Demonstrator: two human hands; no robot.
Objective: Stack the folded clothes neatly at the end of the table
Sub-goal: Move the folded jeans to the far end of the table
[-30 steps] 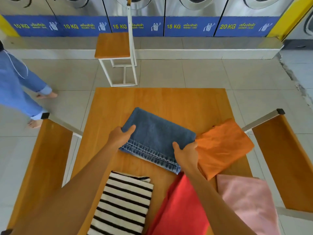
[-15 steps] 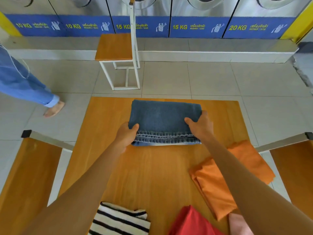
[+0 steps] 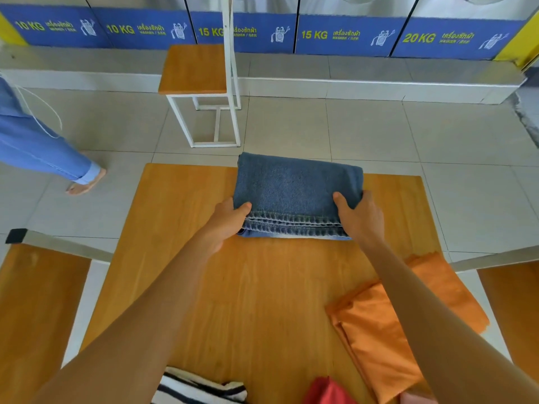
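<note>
Table (image 3: 262, 301): wooden top, benches along its left and right sides.
Folded jeans (image 3: 297, 188): at the middle of the table's far edge, the far fold jutting past that edge, hems toward the person.
Orange garment (image 3: 379, 330): folded, by the right edge.
Striped garment (image 3: 201, 389): at the near edge, partly out of view.
Red garment (image 3: 326, 392): at the near edge, just beside the orange one.
Left hand (image 3: 224, 225): closed on the jeans' near left corner, thumb on top.
Right hand (image 3: 360, 218): closed on the near right corner, thumb on top.
</note>
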